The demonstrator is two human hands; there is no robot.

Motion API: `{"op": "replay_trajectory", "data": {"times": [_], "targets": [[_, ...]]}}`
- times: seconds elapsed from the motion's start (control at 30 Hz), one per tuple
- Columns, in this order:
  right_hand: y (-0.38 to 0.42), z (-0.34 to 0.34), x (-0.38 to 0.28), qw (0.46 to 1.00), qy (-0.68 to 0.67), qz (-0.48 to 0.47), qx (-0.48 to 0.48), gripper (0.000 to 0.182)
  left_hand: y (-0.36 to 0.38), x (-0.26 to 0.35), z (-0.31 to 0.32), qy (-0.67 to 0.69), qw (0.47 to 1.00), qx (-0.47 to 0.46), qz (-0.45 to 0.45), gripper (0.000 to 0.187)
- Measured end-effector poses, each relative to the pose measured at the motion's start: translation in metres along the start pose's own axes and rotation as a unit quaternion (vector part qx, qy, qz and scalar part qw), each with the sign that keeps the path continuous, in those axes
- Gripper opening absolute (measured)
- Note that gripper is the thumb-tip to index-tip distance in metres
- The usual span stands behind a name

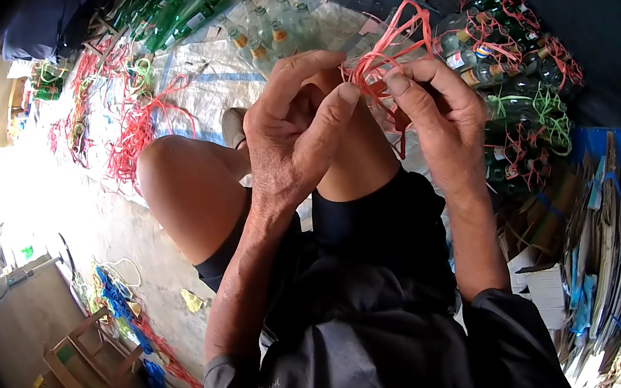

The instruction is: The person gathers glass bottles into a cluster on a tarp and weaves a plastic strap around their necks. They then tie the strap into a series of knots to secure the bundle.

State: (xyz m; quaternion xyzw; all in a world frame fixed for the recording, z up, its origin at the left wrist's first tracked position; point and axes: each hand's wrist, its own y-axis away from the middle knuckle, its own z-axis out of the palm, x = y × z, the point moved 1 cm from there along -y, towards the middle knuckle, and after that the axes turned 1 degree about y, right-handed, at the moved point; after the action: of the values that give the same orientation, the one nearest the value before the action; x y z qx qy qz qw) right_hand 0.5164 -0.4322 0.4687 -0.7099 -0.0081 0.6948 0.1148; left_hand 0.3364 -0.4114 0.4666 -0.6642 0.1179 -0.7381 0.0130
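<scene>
A loose bundle of red plastic string is between my two hands, above my bent legs, with loops standing up and a strand hanging below. My left hand is curled, its thumb and index fingertip at the left side of the string and closed on it. On the other side, my right hand pinches the string between thumb and index finger. The fingertips of the two hands are a short way apart. My curled fingers hide part of the string.
Green bottles lie piled at the upper left, beside standing clear bottles. Bottles tied with string are at the upper right. Red string hangs at left. Stacked cardboard stands right; a wooden stool is lower left.
</scene>
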Motion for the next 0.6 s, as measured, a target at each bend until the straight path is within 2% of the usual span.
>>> {"op": "replay_trajectory", "data": {"times": [0.1, 0.2, 0.3, 0.4, 0.5, 0.6], "targets": [[0.0, 0.001, 0.002, 1.0, -0.011, 0.002, 0.0, 0.013, 0.0, -0.004, 0.005, 0.025, 0.999, 0.002, 0.04, 0.027], [0.002, 0.001, -0.002, 1.0, -0.016, 0.024, -0.004, 0.013, -0.004, -0.013, 0.007, -0.017, 0.991, -0.012, 0.135, 0.02], [0.003, 0.001, -0.002, 0.999, -0.026, 0.044, -0.011, 0.012, -0.001, -0.016, 0.009, -0.005, 0.995, 0.015, 0.095, 0.016], [0.004, 0.001, -0.001, 0.998, -0.043, 0.034, -0.019, 0.012, -0.003, -0.015, 0.01, -0.103, 0.986, -0.002, 0.131, 0.016], [0.005, 0.001, -0.002, 0.998, -0.045, 0.029, -0.02, 0.011, 0.001, -0.011, 0.017, -0.104, 0.989, 0.009, 0.1, 0.017], [0.006, -0.001, -0.006, 1.0, -0.013, 0.019, -0.016, 0.01, 0.002, -0.009, 0.018, -0.158, 0.981, 0.009, 0.112, 0.016]]}}
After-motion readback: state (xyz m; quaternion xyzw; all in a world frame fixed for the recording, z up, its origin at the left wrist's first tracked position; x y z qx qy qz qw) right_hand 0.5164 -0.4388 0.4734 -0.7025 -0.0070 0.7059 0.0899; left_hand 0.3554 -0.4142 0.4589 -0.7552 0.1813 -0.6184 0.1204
